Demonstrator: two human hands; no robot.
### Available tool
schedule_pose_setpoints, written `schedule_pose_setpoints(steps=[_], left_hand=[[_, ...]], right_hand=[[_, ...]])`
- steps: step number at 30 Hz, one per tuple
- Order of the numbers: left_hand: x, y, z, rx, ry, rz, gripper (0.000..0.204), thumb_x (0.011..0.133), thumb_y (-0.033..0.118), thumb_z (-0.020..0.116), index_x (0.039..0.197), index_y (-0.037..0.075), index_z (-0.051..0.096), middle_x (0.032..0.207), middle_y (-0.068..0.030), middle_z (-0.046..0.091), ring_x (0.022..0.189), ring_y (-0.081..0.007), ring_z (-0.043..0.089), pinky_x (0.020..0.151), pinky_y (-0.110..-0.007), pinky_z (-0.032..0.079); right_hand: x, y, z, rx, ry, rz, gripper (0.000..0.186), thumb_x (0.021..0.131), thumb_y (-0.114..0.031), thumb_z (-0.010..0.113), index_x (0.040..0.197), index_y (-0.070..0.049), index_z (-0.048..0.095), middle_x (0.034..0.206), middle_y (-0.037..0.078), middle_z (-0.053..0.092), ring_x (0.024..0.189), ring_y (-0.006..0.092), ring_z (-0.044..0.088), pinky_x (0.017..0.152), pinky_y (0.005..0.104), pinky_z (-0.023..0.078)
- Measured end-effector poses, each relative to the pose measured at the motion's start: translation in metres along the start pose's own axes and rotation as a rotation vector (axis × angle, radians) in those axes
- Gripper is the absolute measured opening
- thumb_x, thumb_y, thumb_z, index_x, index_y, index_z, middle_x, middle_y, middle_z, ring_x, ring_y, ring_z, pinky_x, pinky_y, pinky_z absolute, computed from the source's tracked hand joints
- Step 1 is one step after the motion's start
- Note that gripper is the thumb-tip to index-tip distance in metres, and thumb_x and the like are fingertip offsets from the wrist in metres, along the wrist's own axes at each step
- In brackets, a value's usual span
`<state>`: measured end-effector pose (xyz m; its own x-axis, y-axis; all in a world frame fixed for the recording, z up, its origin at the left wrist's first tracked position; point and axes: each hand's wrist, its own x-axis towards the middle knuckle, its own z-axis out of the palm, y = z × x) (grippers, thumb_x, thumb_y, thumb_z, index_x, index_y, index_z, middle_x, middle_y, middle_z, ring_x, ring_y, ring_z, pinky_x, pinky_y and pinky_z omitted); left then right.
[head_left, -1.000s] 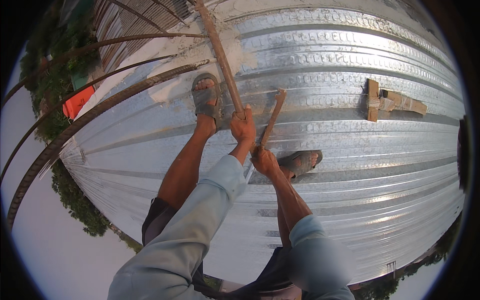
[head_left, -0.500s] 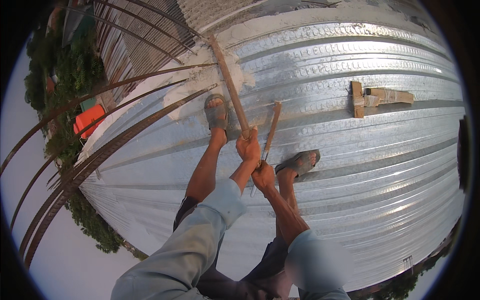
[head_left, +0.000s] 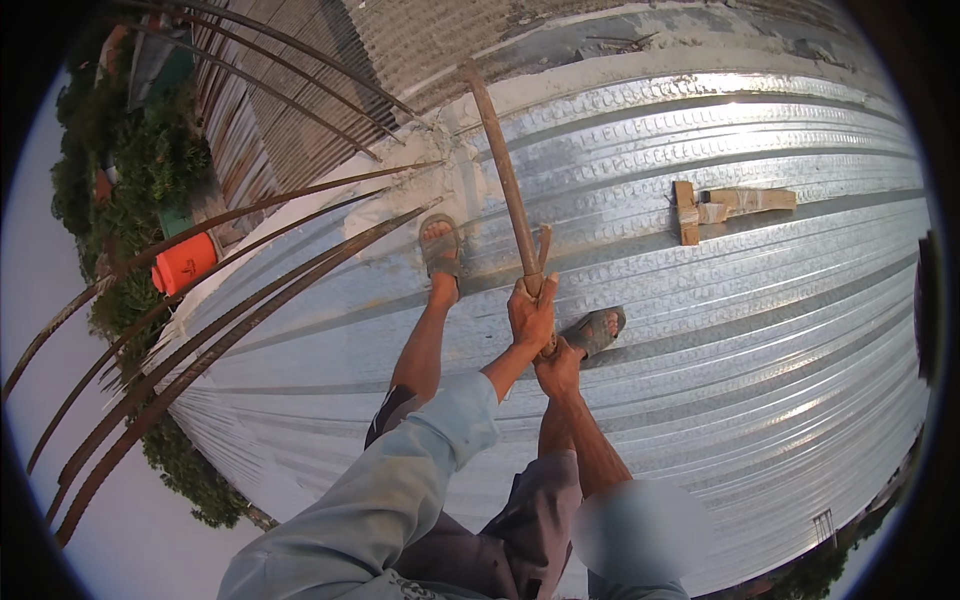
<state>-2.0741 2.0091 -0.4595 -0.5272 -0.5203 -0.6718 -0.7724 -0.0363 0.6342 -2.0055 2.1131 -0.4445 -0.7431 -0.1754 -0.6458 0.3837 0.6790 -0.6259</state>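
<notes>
A long brown bar (head_left: 505, 180) slants up and slightly left from my hands, its far tip reaching the pale cement edge in the picture. My left hand (head_left: 532, 315) is closed around its lower part. Just below, my right hand (head_left: 559, 370) grips the bar's near end, close against the left. A thin brown strip (head_left: 544, 245) shows beside the bar above my left hand; the rest of it is hidden, and I cannot tell whether it is held. My sandalled feet stand apart on a ribbed metal deck (head_left: 700, 400), one on either side of the bar.
Several long, bent steel reinforcing rods (head_left: 250, 270) arch out from the cement edge (head_left: 430, 165) at the left. A T-shaped wooden piece (head_left: 735, 207) bound with wrapping lies on the deck to the right. Beyond the left edge are an orange tank (head_left: 184, 263) and trees.
The bar and both hands have moved right. The bar now overlaps most of the thin strip, which showed apart from it before. The whole view has shifted a little.
</notes>
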Motion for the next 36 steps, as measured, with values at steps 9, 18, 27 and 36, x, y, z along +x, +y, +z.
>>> schedule_pose_setpoints(steps=[9,18,27,36], left_hand=[[-0.067,-0.005,-0.026,0.423,-0.58,0.064,0.051,0.1,0.053,0.052,0.102,0.003,0.063,0.08,-0.016,0.068,0.076,-0.0302,0.067,0.072,-0.042,0.051],[-0.13,-0.027,-0.167,1.072,-0.432,0.2,0.031,0.091,0.031,0.064,0.108,0.005,0.066,0.105,-0.0177,0.069,0.107,-0.0384,0.063,0.094,-0.05,0.047],[-0.165,-0.03,-0.222,1.277,-0.134,0.278,0.021,0.085,0.027,0.069,0.098,0.01,0.07,0.105,-0.0102,0.067,0.104,-0.0307,0.063,0.09,-0.045,0.05],[-0.162,-0.013,-0.21,1.113,-0.077,-0.02,0.021,0.089,0.027,0.064,0.102,0.012,0.068,0.115,-0.0106,0.067,0.123,-0.033,0.054,0.1,-0.05,0.043]], right_hand=[[-0.101,0.064,-0.125,0.031,0.001,0.341,0.032,0.075,-0.013,0.068,0.094,0.012,0.061,0.074,0.03,0.066,0.073,0.0439,0.07,0.066,0.0462,0.053],[-0.198,0.104,-0.168,-0.011,0.007,0.509,0.033,0.072,-0.011,0.068,0.093,0.014,0.061,0.074,0.028,0.066,0.072,0.0386,0.07,0.067,0.0462,0.052],[-0.222,0.201,-0.109,0.148,0.085,0.492,0.019,0.072,-0.008,0.068,0.079,0.005,0.057,0.06,0.01,0.058,0.048,0.0177,0.055,0.046,0.0361,0.045],[-0.178,0.249,-0.084,0.259,0.074,0.438,0.027,0.07,-0.013,0.068,0.078,0.01,0.057,0.06,0.021,0.06,0.053,0.03,0.061,0.054,0.0431,0.047]])
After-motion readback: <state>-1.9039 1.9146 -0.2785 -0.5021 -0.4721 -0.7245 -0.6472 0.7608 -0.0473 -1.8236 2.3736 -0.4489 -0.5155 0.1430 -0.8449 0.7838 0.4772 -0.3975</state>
